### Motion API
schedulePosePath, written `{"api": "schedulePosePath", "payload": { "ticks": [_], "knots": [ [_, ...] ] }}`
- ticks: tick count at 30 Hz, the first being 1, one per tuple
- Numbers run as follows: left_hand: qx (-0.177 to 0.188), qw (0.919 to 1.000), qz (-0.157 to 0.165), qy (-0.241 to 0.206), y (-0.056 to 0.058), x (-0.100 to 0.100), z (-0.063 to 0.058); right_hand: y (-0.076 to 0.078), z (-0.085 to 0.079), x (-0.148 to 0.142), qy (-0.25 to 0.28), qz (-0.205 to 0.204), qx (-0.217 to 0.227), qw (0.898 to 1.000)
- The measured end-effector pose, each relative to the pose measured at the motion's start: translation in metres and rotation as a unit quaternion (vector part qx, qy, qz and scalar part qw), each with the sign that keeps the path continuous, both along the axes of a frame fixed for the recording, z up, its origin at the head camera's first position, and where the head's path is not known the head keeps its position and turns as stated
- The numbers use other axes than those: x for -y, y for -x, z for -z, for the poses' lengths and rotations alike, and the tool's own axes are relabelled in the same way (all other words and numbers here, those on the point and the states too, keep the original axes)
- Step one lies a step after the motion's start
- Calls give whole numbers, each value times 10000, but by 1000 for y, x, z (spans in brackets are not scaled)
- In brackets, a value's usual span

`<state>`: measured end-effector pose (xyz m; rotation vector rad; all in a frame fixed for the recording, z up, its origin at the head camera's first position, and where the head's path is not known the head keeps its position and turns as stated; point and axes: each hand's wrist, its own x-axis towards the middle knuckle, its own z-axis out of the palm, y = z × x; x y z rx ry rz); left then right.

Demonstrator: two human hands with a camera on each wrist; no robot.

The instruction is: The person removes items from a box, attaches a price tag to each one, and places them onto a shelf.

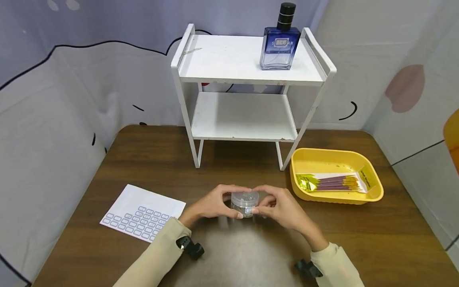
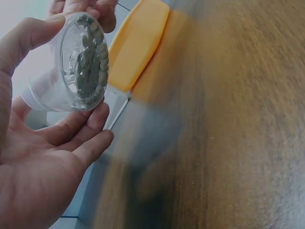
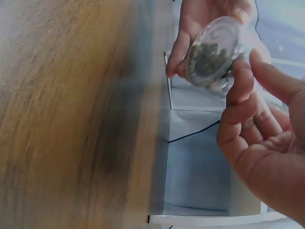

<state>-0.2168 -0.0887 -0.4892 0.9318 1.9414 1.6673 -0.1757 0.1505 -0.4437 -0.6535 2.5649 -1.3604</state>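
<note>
A small clear round jar (image 1: 245,203) with a clear lid is held between both hands above the table's middle. Small greenish-grey pieces show through its base in the left wrist view, where the jar (image 2: 85,62) is tilted. My left hand (image 1: 218,202) grips its left side with thumb and fingers. On the jar's front sits a small blue-bordered label (image 1: 248,210). My right hand (image 1: 281,207) has its thumb against this label and its index finger at the lid's edge; its other fingers are curled. The thumb partly covers the label's right side.
A white sheet with rows of blue-bordered labels (image 1: 132,203) lies at left. Behind stands a white two-tier rack (image 1: 244,115), with a blue perfume bottle (image 1: 280,48) on top. At right, a yellow tray (image 1: 374,193) holds a packet of purple-and-yellow sticks (image 1: 337,182).
</note>
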Motion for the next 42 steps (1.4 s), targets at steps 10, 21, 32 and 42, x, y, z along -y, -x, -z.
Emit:
{"api": "schedulePosePath", "payload": {
  "ticks": [10, 21, 32, 42],
  "knots": [
    [313, 9983, 355, -346, 4, 4, 0, 0, 0, -2, 387, -211, -58, 9990],
    [504, 9965, 275, -605, 4, 9, -3, 8, -22, -10, 691, 713, -968, 9903],
    [718, 9939, 383, -751, 5, 14, -12, 51, -76, -53, 901, 2675, -3580, 8900],
    [-48, 9971, 348, -679, 23, 15, -44, 82, -114, -66, 507, 2733, -4127, 8675]
  ]
}}
